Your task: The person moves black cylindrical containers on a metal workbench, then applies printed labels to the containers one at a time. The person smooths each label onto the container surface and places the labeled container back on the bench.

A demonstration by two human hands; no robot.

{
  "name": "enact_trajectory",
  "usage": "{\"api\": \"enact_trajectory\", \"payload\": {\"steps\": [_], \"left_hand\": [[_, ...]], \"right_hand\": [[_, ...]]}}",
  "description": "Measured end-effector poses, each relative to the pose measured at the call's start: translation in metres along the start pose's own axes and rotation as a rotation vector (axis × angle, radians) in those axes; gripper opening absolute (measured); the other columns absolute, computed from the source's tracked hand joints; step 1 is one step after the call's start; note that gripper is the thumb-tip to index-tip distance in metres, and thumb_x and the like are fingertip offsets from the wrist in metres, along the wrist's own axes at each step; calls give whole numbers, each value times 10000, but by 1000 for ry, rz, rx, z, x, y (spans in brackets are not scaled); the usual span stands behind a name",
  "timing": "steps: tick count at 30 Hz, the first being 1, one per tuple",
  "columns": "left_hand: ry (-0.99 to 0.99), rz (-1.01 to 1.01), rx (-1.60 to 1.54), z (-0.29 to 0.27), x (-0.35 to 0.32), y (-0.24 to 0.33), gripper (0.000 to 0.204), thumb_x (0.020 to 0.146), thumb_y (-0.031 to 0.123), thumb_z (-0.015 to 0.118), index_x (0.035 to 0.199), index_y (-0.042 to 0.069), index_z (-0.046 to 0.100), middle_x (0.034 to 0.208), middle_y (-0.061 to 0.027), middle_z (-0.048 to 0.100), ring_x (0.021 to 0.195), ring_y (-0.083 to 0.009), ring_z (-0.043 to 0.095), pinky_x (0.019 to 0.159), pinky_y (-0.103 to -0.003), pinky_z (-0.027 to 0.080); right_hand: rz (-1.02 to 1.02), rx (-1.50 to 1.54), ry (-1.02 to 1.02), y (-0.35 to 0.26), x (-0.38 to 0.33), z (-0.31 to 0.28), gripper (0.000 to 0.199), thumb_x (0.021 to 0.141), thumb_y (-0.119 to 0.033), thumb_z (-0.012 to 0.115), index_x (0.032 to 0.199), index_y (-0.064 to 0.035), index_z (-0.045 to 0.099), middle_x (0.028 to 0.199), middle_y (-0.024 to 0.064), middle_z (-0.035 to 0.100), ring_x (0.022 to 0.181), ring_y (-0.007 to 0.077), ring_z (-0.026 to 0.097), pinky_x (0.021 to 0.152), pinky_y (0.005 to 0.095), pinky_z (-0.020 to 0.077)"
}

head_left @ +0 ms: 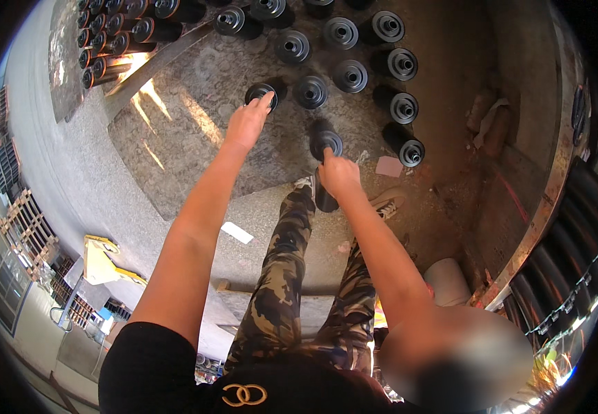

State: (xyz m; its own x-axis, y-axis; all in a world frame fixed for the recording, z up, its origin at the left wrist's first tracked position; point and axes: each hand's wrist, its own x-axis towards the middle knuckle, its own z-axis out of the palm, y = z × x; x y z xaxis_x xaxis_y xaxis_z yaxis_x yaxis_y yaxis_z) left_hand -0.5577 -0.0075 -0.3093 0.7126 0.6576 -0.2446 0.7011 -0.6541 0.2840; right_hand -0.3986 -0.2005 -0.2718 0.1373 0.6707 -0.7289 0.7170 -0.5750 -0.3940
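Observation:
My left hand point(249, 121) reaches forward with its fingers closed on the top end of a black conveyor roller point(257, 90), which stands upright. Nearer to me, my right hand point(341, 175) grips the shaft end of another upright black roller point(326, 143). The fingertips of both hands are partly hidden. Just ahead, between the two, stands a third roller point(310, 92) that neither hand touches. A dark rounded shape point(326, 199) shows below my right wrist, by my shoe, and is partly covered.
Several more upright rollers point(341, 33) stand ahead and to the right on a worn grey sheet point(195, 138). A dense group of rollers point(116, 41) fills the far left. A pinkish card point(388, 166) and a white slip point(237, 232) lie on the floor. More black rollers point(561, 241) are stacked at right.

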Motion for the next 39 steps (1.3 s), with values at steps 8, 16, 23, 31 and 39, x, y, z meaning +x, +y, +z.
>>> {"api": "enact_trajectory", "payload": {"steps": [8,16,23,31,39], "left_hand": [[41,248,-3,-17,28,56,281,908,293,605,1179,220,585,614,-72,629,569,-274,628,531,-400,488],[-176,1,128,2,43,67,242,953,348,494,995,140,612,694,-184,653,664,-383,645,581,-499,491],[-7,326,87,-116,7,177,227,925,295,575,818,96,573,578,-174,592,547,-379,608,492,-473,474],[133,710,-155,-274,-30,409,126,872,235,656,858,110,640,572,-149,587,542,-332,605,497,-426,469],[122,940,3,-318,-7,605,220,916,309,583,834,108,621,629,-163,615,609,-366,617,535,-461,474]], "right_hand": [[111,127,61,21,-86,18,322,889,-271,577,1080,-30,482,684,205,638,657,402,627,593,512,486],[92,220,147,37,-169,24,293,918,-281,523,1100,-53,499,623,157,627,592,376,629,528,478,489],[129,269,496,64,-278,-37,187,933,-232,517,1034,-75,513,597,123,618,552,327,621,517,453,478],[241,273,851,109,-442,-104,185,879,-252,617,809,-108,522,523,127,551,496,321,589,463,449,460],[376,274,1100,154,-592,-129,220,858,-258,642,755,-108,519,505,125,531,486,327,581,452,440,462]]}}
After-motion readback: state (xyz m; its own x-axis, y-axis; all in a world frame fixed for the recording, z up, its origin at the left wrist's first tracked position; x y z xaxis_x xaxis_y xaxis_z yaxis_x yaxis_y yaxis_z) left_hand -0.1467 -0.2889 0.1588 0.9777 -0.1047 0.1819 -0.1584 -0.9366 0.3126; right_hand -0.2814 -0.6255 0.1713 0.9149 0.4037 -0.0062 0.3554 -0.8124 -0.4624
